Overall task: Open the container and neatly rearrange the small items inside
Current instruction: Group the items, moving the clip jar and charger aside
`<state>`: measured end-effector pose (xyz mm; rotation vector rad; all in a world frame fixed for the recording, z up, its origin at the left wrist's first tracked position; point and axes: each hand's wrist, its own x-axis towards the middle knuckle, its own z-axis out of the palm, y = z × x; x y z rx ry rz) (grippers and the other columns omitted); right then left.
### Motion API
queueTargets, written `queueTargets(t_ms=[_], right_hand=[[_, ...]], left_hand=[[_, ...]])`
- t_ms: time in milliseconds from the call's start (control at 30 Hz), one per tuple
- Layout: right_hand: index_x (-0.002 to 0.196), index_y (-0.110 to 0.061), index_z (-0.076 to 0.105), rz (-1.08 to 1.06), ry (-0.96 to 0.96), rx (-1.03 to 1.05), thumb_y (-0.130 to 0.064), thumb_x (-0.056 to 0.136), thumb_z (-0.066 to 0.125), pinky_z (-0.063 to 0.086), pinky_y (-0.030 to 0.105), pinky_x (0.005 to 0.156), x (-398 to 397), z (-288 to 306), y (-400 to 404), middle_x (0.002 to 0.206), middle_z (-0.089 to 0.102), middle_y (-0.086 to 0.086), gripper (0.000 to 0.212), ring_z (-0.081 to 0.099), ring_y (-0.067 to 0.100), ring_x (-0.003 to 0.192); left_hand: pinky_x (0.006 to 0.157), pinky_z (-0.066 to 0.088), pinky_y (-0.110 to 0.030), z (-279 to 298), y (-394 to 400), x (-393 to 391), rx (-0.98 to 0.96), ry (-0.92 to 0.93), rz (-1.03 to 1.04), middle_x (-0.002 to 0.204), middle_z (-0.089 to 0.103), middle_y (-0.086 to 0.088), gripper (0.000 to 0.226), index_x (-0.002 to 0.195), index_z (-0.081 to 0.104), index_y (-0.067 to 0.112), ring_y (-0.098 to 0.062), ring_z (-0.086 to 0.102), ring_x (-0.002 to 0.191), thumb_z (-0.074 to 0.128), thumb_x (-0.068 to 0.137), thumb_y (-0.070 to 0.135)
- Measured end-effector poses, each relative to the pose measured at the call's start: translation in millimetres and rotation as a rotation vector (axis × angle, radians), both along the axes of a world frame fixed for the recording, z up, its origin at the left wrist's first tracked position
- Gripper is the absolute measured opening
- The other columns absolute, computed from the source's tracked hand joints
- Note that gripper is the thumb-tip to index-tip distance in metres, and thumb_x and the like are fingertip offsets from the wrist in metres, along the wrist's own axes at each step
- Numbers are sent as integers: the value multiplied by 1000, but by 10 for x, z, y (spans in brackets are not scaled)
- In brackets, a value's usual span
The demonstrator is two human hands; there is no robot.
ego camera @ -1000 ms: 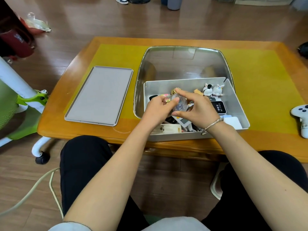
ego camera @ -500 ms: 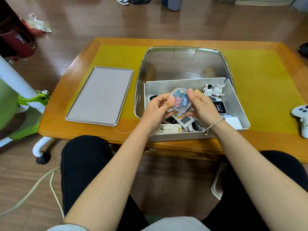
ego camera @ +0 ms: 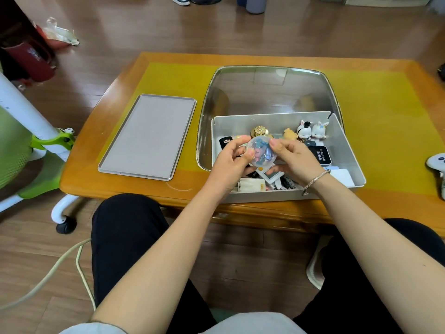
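Head view, looking down at a wooden bench (ego camera: 115, 169) with a yellow mat (ego camera: 385, 121) across most of the top. Biggest thing on it is a clear plastic tub (ego camera: 269, 92), sitting at the back with the grey container (ego camera: 346, 145) partly inside its near end. The container is open, and a flat grey lid (ego camera: 149, 137) lies by itself on the bench to the left, well apart from it.

Inside the container it's a jumble: a black gadget (ego camera: 319, 154) with white writing that looks like "Wi-Fi 6" plus some characters I can't read, a white card-shaped thing (ego camera: 342, 177) at the right, two little white bunny-ish figurines (ego camera: 311, 130) in the far right corner, a tan bear figure (ego camera: 290, 135) just beside them, and a gold knob-shaped thing (ego camera: 259, 131) near the back wall. There's also a white block with tiny print, too small to make out.

Both hands are over the container. The left hand (ego camera: 231, 160) and right hand (ego camera: 292, 156) pinch a small clear round case (ego camera: 261, 153) between fingers and thumbs, holding it up above the clutter. It's got blue and pinkish bits inside, can't tell what exactly. A thin bracelet (ego camera: 314, 182) sits on the right wrist.

Off at the right edge of the bench, part of a white game controller (ego camera: 437, 162) pokes in.
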<state>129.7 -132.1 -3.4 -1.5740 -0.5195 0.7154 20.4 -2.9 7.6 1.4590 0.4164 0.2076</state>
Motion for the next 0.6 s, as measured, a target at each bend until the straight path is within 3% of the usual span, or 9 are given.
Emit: queueTargets(t_ms=[100,267,400,500,600], right_hand=[[122,3,56,58,93,-37,-23,92,51,59,33,65,40,16,-57,107,62,22,40,63,28,89],[121,0,56,92,166,-64,-8,91,55,59,36,65,84,51,-89,107,64,17,31,64,24,92],[103,-7,62,-78,209,-7,-7,91,56,59,32,55,132,43,-69,106,61,19,14,63,29,90],[98,-7,61,-216,208,18,-11,91,57,60,33,57,237,46,-73,108,59,20,9,59,28,93],[98,-8,61,-245,206,45,-12,91,58,60,35,59,312,68,-62,102,63,16,9,61,25,88]], left_hand=[[80,57,-24,-32,-20,-2,48,35,-21,119,61,-6,37,135,45,14,-6,64,97,50,98,13],[87,55,-26,-76,22,37,-25,85,-64,118,61,-1,29,128,48,18,-7,63,101,50,99,18],[99,42,-30,-159,118,183,234,191,-94,140,39,10,54,146,32,20,-9,44,124,46,98,40],[110,32,-48,-232,170,412,521,336,-137,153,26,-8,54,149,24,14,-27,31,138,37,100,32],[118,9,-48,-283,185,600,791,604,-263,160,0,-13,57,151,15,8,-38,1,145,28,101,31]])
